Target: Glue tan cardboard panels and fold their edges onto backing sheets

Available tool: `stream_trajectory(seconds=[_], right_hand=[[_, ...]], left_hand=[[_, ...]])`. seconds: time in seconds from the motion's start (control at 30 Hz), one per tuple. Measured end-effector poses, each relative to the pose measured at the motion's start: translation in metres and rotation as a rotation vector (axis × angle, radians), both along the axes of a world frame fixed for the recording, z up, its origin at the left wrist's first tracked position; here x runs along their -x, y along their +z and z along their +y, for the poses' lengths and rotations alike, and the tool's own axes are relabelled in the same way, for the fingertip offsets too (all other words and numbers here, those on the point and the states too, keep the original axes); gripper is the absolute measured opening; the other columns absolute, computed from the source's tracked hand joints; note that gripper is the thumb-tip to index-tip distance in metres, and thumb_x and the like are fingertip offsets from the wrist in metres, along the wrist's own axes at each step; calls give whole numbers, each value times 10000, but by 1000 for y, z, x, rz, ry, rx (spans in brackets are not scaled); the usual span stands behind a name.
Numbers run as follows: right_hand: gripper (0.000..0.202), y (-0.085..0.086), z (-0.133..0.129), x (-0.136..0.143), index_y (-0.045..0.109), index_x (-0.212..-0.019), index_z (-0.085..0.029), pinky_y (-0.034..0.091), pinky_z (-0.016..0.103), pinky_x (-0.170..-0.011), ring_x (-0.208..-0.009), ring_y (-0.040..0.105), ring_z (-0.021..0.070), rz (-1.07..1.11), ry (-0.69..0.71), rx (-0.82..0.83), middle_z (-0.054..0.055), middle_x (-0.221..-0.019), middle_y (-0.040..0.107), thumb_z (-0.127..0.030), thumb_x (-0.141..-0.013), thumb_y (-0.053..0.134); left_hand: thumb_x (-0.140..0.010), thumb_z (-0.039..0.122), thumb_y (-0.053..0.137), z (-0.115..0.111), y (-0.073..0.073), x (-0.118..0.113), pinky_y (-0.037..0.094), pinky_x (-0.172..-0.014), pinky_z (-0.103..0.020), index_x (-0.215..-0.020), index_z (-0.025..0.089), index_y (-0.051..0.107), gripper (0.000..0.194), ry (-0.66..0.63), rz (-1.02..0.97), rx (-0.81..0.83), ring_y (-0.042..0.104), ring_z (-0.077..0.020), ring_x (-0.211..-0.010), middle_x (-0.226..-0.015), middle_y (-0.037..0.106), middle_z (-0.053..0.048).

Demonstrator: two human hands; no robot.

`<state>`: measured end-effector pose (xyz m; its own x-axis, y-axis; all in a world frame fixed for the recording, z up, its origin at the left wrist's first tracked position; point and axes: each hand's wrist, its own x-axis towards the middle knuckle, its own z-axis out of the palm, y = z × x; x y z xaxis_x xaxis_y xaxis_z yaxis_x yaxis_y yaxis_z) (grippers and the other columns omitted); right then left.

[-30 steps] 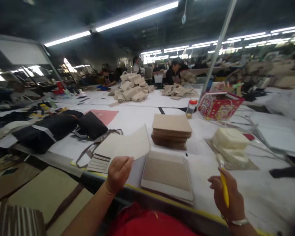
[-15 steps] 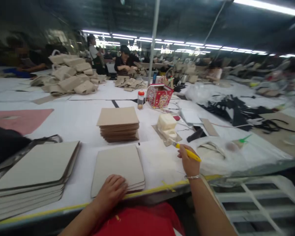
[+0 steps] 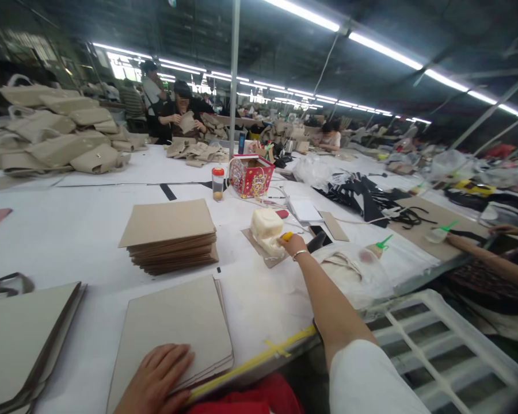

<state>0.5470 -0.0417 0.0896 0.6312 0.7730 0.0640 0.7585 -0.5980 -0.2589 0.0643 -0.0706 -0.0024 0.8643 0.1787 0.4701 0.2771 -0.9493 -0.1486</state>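
My left hand [image 3: 159, 371] lies flat, fingers stretched, on a small stack of light grey boards [image 3: 176, 322] at the table's front edge. Farther right, my right hand [image 3: 294, 244] grips a brush [image 3: 286, 236] by its yellow handle, most of which my fingers cover. Its tip is hidden at the cream-coloured, glue-caked container [image 3: 265, 225], which stands on a piece of brown board [image 3: 273, 261]. Behind the grey boards rises a taller stack of brown boards [image 3: 168, 221].
More grey boards [image 3: 21, 339] lie at the left. Behind stand a red patterned box [image 3: 250, 183] and a red-lidded jar [image 3: 218, 187]. A clear plastic bag [image 3: 371, 282] lies right of my forearm. A co-worker's arm [image 3: 479, 253] reaches in at the right, above a white slatted rack [image 3: 423, 322].
My right hand has reached forward with the brush, closer to the container. My left hand stays on the grey boards. The view has swung right, shifting the table's things leftward.
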Motion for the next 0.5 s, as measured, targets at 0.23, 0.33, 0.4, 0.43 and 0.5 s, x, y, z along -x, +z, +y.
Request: stream_trajectory(seconds=[0.23,0.33,0.4,0.43,0.5], right_hand=[[178,11,-22,4,708,-828,-226,436,204,-702,-786,624,144,38,251,-76,17,-815,705,-337,-743,597],[169,15,-33,4,709,-806,-218,447,221,-707,-766,625,152,34,268,-104,22,-785,705,-323,-725,605],[175,18,-38,1,707,-795,-218,455,234,-709,-756,626,154,25,254,-130,22,-780,704,-328,-730,587],[182,20,-39,1,704,-791,-220,459,238,-709,-753,626,154,21,248,-145,21,-780,703,-331,-737,570],[204,22,-37,2,698,-780,-221,465,244,-700,-730,628,150,7,231,-189,21,-762,700,-338,-752,534]], left_hand=[[-769,453,593,6,16,0,528,-857,-307,-1199,236,521,487,129,-103,265,561,-212,-1080,-1259,533,-83],[-785,412,586,15,22,0,523,-873,-332,-1168,236,530,425,135,-150,330,554,-216,-1084,-1248,528,-87],[-786,396,591,22,27,-1,517,-883,-340,-1162,235,531,414,138,-179,351,546,-219,-1092,-1245,525,-91],[-786,387,594,25,31,-2,512,-890,-343,-1157,233,532,406,140,-193,355,541,-220,-1097,-1243,524,-93],[-795,351,592,30,41,-7,500,-903,-348,-1143,225,538,374,136,-226,338,530,-219,-1105,-1230,532,-100]])
